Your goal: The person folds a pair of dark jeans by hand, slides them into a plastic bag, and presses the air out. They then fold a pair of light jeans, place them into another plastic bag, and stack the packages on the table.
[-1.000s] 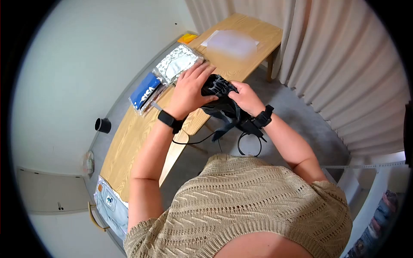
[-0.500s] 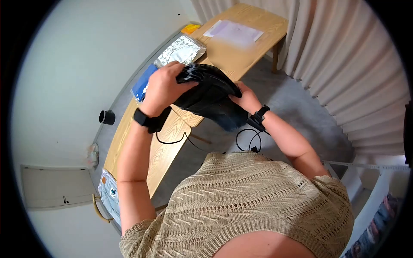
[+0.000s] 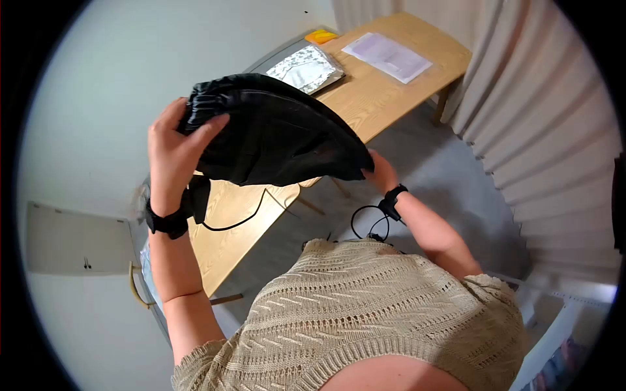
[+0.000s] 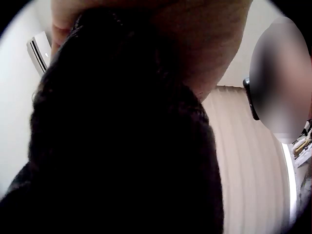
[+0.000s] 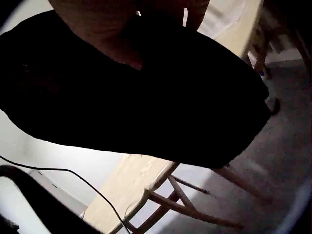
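A black cloth item (image 3: 280, 133) with a gathered edge is stretched between both hands above the table. The left hand (image 3: 175, 146) pinches its gathered left end between thumb and fingers. At its lower right corner the right hand (image 3: 383, 173) grips the edge, its fingertips partly hidden by the cloth. Dark fabric (image 4: 122, 146) fills most of the left wrist view, below the left hand (image 4: 204, 39). In the right wrist view the right hand (image 5: 107, 29) holds the dark cloth (image 5: 161, 107) from above.
On the wooden table (image 3: 372, 104) lie a silver patterned packet (image 3: 305, 68), a sheet in a clear sleeve (image 3: 388, 55) and a yellow item (image 3: 321, 36). Black cables (image 3: 242, 225) hang near both wrists. A curtain (image 3: 521, 117) hangs at the right, and a chair (image 3: 139, 287) stands at the left.
The left hand has moved left and the hands are farther apart. The black cloth has gone from bunched to spread wide, and it now covers the blue packet's place.
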Tool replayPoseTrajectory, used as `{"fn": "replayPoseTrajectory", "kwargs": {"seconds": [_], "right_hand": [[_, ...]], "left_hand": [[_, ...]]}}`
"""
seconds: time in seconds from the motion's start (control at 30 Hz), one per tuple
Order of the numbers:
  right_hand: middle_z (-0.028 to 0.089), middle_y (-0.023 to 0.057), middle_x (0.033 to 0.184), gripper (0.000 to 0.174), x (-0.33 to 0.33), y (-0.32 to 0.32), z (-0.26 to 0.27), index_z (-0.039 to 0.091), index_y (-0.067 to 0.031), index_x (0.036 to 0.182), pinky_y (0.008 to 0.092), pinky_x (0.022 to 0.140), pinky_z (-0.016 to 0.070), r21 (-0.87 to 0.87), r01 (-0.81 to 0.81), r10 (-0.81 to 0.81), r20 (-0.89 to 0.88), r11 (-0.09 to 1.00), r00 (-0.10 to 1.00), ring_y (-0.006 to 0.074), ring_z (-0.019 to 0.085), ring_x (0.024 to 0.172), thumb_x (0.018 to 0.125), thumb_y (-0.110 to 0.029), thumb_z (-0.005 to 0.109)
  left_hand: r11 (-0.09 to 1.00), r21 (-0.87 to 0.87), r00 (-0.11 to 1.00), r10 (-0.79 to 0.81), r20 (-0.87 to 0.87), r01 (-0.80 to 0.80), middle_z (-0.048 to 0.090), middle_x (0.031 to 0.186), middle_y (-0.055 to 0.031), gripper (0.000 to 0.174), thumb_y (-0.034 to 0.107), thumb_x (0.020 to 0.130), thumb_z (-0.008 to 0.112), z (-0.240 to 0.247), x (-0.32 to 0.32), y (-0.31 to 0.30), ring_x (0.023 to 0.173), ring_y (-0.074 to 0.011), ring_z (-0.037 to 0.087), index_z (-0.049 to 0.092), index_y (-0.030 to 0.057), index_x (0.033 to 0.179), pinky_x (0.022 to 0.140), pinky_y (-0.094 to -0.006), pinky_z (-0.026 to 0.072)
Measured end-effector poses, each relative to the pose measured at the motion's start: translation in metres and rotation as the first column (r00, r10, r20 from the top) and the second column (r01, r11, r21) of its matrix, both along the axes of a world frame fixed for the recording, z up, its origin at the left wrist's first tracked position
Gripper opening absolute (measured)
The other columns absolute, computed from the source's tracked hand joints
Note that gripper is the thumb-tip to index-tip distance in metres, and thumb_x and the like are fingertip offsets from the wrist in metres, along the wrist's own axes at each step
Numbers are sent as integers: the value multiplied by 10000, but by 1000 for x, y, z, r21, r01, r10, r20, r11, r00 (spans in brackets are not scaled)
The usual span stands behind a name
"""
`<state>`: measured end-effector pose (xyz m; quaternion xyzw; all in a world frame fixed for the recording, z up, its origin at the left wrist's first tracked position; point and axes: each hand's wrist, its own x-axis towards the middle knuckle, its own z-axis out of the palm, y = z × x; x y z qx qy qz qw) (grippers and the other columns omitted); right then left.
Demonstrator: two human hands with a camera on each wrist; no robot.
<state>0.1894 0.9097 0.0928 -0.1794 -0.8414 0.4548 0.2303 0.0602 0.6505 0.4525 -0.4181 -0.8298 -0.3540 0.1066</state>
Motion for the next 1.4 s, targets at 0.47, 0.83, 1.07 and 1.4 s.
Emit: {"fn": "replayPoseTrajectory", "kwargs": {"seconds": [0.47,0.83,1.07,1.4], "right_hand": [[637,178,814,232,-93,-7,-6,635,-6,906,341,681,469,-27,-339,339,174,940,925,303,618,750,777,-195,673],[645,183,835,367,-274,-51,21,677,-54,909,402,696,472,305,-597,319,623,742,714,340,612,796,738,-379,687],[645,175,887,280,-328,-78,-86,624,-2,978,360,751,484,211,-272,149,463,939,874,299,621,826,755,-170,652],[619,130,944,319,-306,-110,-103,611,-36,993,361,803,456,339,-92,-32,344,936,938,301,576,918,702,-114,717]], "left_hand": [[783,71,679,487,550,-618,630,807,-2,288,212,809,680,-137,-101,-247,694,-60,549,632,-43,934,627,-207,443],[586,-209,203,558,805,-783,646,876,-99,499,392,774,696,-300,-153,-383,758,-147,602,629,-54,988,700,-257,465],[699,-199,686,714,141,-687,572,1064,-185,384,186,759,669,-390,-198,-379,1017,-355,522,566,26,1093,888,-418,413],[929,-312,910,292,295,-197,515,1163,-138,421,275,772,654,-414,-156,-270,1085,-323,481,556,52,1115,910,-426,389]]}}
